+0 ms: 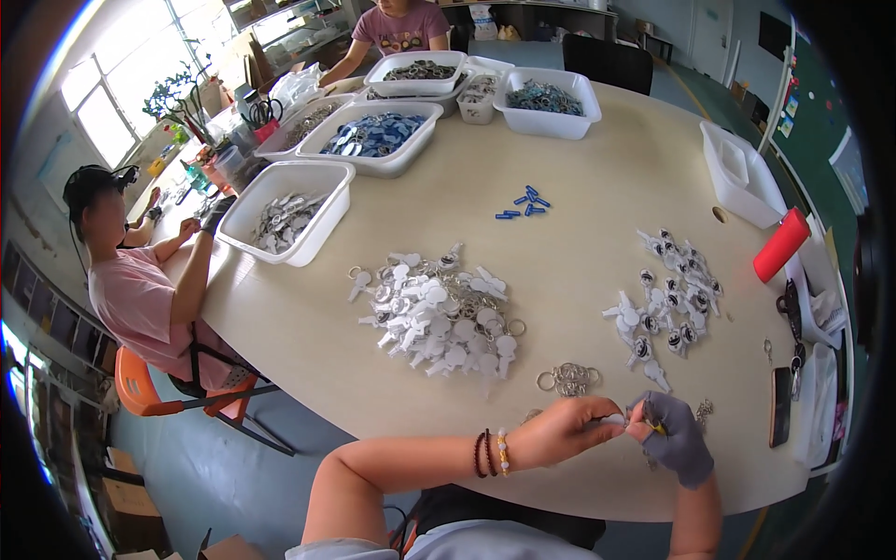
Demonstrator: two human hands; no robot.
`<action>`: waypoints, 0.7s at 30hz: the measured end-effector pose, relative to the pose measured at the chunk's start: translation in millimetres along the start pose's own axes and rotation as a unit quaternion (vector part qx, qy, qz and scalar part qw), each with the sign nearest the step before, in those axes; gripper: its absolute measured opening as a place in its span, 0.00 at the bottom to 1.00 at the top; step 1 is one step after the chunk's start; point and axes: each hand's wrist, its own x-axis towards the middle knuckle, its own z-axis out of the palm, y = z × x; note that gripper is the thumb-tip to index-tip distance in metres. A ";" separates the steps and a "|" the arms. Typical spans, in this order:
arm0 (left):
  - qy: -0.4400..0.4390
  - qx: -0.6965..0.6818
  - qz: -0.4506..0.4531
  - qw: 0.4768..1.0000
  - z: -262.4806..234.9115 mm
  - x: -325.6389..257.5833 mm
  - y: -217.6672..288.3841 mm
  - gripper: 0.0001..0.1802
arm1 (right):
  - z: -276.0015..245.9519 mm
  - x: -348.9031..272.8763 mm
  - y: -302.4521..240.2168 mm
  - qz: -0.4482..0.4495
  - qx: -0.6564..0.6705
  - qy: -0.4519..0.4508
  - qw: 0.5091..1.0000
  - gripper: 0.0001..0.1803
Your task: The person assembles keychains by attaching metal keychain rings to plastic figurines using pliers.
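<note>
Together, left hand [560, 431] and gloved right hand [674, 437] press their fingers [611, 417] shut, pinching one small white tag [616, 421].

The small white piece [613, 421] pinched between the left hand [560, 431] and gloved right hand [674, 437] is mostly covered by fingers; what it is stays unclear. The bins' [415, 70] contents are too small to identify.

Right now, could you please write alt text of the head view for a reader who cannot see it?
A bare left hand and a grey-gloved right hand meet over a small white keychain piece at the near edge of a round beige table. Ahead lie a pile of white keychain tags, loose metal key rings and white plastic bins; two other people sit there.
</note>
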 end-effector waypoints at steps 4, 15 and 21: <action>0.015 0.058 0.090 0.994 -0.2 -3.1 0.1 0.10 | 0.0 -2.3 2.2 0.033 0.015 -0.017 0.999 0.06; 0.032 0.334 0.363 0.869 -8.3 -5.1 3.3 0.08 | 5.9 -7.8 -4.8 0.061 0.075 -0.097 0.991 0.04; 0.080 0.212 0.230 0.946 -4.2 -7.0 5.7 0.11 | 51.7 -3.5 -0.8 -0.038 0.141 0.165 0.976 0.03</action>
